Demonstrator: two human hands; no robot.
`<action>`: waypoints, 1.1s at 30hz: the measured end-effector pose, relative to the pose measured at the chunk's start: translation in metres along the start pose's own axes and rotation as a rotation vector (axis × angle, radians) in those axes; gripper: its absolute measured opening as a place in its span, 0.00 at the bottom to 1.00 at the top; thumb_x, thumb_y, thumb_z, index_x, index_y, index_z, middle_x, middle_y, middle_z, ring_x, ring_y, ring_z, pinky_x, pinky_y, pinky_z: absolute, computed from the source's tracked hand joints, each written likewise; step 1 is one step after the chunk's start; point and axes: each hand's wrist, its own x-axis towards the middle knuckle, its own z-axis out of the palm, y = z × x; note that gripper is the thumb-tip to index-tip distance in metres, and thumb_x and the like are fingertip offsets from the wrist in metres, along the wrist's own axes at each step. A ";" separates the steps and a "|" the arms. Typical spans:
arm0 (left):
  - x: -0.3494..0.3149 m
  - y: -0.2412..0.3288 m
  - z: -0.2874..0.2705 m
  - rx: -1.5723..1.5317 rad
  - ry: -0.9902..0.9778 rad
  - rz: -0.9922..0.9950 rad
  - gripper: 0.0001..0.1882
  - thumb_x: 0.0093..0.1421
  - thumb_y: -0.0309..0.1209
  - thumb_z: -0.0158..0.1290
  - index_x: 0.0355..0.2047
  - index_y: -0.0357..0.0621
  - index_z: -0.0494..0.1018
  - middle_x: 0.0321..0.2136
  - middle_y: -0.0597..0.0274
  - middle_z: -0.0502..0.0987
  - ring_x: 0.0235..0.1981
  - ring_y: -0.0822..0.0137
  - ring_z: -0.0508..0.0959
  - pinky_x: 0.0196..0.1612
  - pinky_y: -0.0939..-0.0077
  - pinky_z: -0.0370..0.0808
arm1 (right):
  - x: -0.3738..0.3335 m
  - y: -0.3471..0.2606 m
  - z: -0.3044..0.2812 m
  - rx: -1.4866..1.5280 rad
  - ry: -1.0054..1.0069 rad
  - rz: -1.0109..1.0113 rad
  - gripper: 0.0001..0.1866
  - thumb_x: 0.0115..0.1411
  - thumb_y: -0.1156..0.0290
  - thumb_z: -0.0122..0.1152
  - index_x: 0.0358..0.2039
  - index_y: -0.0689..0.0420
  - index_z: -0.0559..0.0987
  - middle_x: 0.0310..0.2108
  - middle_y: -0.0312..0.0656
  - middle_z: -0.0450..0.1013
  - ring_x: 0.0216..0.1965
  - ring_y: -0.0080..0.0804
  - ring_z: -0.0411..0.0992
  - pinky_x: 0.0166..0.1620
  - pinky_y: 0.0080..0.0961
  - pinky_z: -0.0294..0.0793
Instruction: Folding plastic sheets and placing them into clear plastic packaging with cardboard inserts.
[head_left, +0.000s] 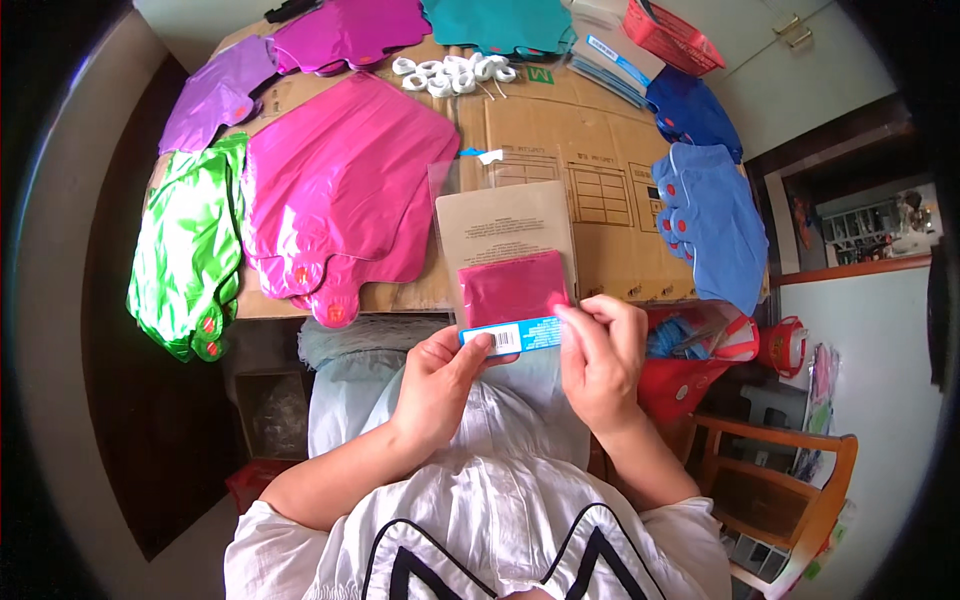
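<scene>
A clear plastic packet [503,215] is held upright over my lap at the table's front edge. Inside it are a beige printed card and a folded piece of shiny pink foil [512,285]. Along its lower end runs a blue label [543,335] with a barcode. My left hand [438,385] grips the lower left corner, its thumb on the label. At the lower right corner, my right hand [605,360] has its thumb and forefinger closed on the packet's edge. A pile of flat pink foil balloons [345,190] lies just left of the packet.
Cardboard [515,120] covers the table. Around it lie green [190,240], purple [215,95], magenta [350,35], teal [500,25] and blue [710,220] foil pieces. White ribbon rolls [455,75] and a red basket [672,38] sit at the back. A wooden chair [770,480] stands right.
</scene>
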 end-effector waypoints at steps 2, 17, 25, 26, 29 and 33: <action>-0.004 -0.001 0.000 0.066 -0.009 -0.003 0.10 0.66 0.27 0.48 0.44 0.34 0.73 0.42 0.56 0.79 0.43 0.66 0.78 0.52 0.66 0.75 | -0.007 -0.004 0.000 0.262 0.058 0.284 0.19 0.51 0.81 0.62 0.45 0.60 0.74 0.37 0.45 0.69 0.36 0.40 0.68 0.38 0.32 0.69; 0.000 -0.003 -0.001 0.184 0.080 -0.007 0.12 0.66 0.31 0.50 0.39 0.32 0.75 0.35 0.56 0.80 0.33 0.68 0.80 0.40 0.72 0.79 | -0.030 0.001 0.011 0.983 -0.118 1.070 0.14 0.63 0.63 0.60 0.32 0.64 0.75 0.21 0.40 0.75 0.17 0.20 0.72 0.22 0.16 0.71; 0.003 -0.015 0.003 0.232 0.143 0.128 0.11 0.66 0.29 0.49 0.37 0.30 0.74 0.32 0.56 0.80 0.30 0.69 0.80 0.37 0.75 0.80 | -0.035 -0.005 0.027 1.196 -0.078 1.060 0.08 0.60 0.72 0.61 0.35 0.62 0.73 0.27 0.40 0.76 0.22 0.22 0.74 0.27 0.18 0.75; 0.003 -0.015 0.003 0.237 0.145 0.129 0.11 0.66 0.29 0.49 0.36 0.30 0.74 0.32 0.56 0.80 0.30 0.69 0.80 0.37 0.75 0.80 | -0.035 -0.004 0.029 1.212 -0.079 1.062 0.08 0.60 0.72 0.61 0.35 0.62 0.73 0.27 0.40 0.76 0.22 0.22 0.74 0.27 0.18 0.75; 0.002 -0.014 0.003 0.267 0.149 0.119 0.11 0.66 0.30 0.49 0.36 0.30 0.74 0.32 0.56 0.80 0.30 0.69 0.80 0.36 0.74 0.80 | -0.036 -0.003 0.032 1.240 -0.076 1.067 0.09 0.60 0.71 0.62 0.35 0.62 0.73 0.27 0.41 0.76 0.21 0.22 0.73 0.26 0.18 0.74; 0.007 -0.013 -0.002 0.231 0.137 0.134 0.12 0.66 0.31 0.50 0.36 0.31 0.74 0.32 0.57 0.80 0.30 0.69 0.80 0.36 0.73 0.80 | -0.032 -0.003 0.031 1.232 -0.072 1.100 0.10 0.59 0.68 0.64 0.33 0.62 0.75 0.24 0.41 0.76 0.19 0.22 0.72 0.25 0.17 0.73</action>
